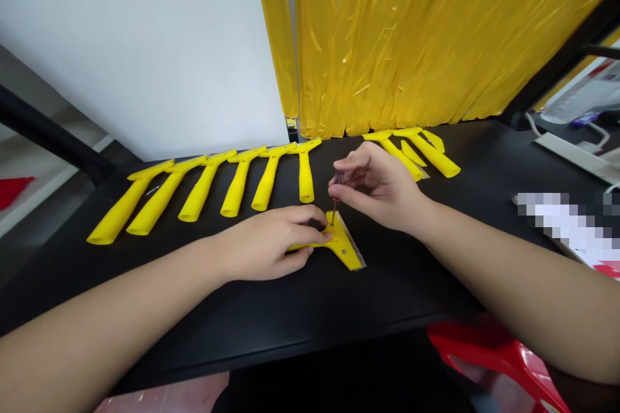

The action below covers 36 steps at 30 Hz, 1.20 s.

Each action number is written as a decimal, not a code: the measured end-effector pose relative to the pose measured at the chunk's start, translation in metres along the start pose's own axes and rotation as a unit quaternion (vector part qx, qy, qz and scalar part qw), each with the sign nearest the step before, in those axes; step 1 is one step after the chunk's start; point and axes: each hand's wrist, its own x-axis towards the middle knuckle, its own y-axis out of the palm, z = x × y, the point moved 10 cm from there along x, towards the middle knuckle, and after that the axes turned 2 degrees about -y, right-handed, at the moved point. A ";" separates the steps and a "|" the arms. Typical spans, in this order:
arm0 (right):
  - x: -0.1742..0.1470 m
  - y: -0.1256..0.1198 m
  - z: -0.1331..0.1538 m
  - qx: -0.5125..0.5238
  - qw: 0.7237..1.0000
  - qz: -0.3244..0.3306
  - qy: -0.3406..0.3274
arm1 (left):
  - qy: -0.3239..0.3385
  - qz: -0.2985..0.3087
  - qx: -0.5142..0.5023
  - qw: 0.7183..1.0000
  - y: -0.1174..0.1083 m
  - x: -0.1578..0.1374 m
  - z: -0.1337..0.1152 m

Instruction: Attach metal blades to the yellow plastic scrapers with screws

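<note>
Head view: right hand [375, 184] pinches a screwdriver [340, 178] near upright, its tip down on the far side of a scraper [338, 242]. Left hand [285, 240] grips that scraper, steadying it on the table [290, 319]. One screw [343, 251] sits at the near side; far-side tightness cannot be told. Judged partway through this piece. Beyond, six scrapers [236, 193] lie in a row leftward; two others [438, 156] lie rightward among loose yellow pieces [411, 153]. Their completion cannot be confirmed.
</note>
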 end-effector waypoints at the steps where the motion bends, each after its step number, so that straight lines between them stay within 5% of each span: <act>1: -0.001 0.000 0.003 -0.016 1.000 -0.009 -0.005 | 0.001 -0.004 -0.003 1.000 0.000 0.000 0.000; 5: -0.002 -0.003 0.012 -0.029 0.998 -0.060 -0.001 | 0.000 -0.011 0.006 1.000 0.002 0.000 0.001; 11: 0.003 0.000 -0.001 0.087 0.992 -0.072 0.062 | 0.011 -0.018 0.010 1.000 0.002 0.000 -0.001; 21: 0.010 -0.002 -0.015 0.167 0.983 -0.026 0.078 | 0.023 -0.025 0.007 0.999 0.001 0.000 -0.005; 26: 0.005 0.023 -0.021 0.289 0.944 0.049 0.153 | 0.018 -0.021 0.018 0.999 0.002 0.000 -0.006; 30: -0.002 0.035 -0.021 0.390 0.897 0.005 0.210 | 0.015 -0.015 0.015 1.000 0.004 -0.001 -0.005; 36: -0.002 0.036 -0.019 0.375 0.901 -0.044 0.214 | 0.020 -0.019 0.013 1.000 0.003 0.000 -0.005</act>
